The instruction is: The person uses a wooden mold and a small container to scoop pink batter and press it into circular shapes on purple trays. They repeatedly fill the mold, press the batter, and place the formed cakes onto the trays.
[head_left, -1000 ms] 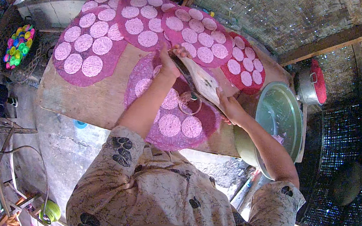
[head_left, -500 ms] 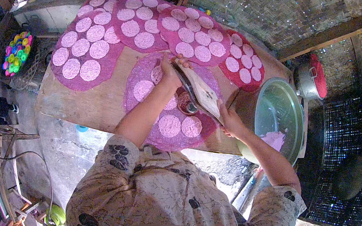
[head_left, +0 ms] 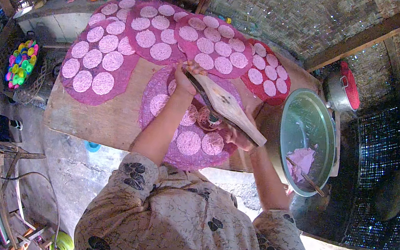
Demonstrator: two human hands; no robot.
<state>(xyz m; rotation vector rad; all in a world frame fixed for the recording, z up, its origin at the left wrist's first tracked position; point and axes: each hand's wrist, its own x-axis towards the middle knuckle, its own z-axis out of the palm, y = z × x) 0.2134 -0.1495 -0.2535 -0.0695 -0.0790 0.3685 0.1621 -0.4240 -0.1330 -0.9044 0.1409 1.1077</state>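
A long pale wooden press (head_left: pixel 229 101) lies slantwise over a round purple mesh mat (head_left: pixel 152 85) at the table's near side. My left hand (head_left: pixel 189 76) is closed around its far left end. At the near right end, my right hand (head_left: pixel 240 137) is closed on the press, its fingers curling from below and partly hidden by the wood. Beneath the press shows a round part with pink strands (head_left: pixel 207 118). Several flat pink discs of fine strands (head_left: pixel 188 143) lie on the mat, some of them covered by my left forearm and the press.
More mesh mats (head_left: pixel 113 87) with pink discs cover the table's far and left parts. At right stands a green basin (head_left: pixel 285 119) holding pink dough (head_left: pixel 301 160) and a wooden stick (head_left: pixel 312 183). Behind it is a metal pot (head_left: pixel 333 92). Colourful small cups (head_left: pixel 20 65) sit at far left.
My right hand has shifted left and under the press's near end, its forearm drawing inward. The view has moved slightly, and the stick in the basin now shows.
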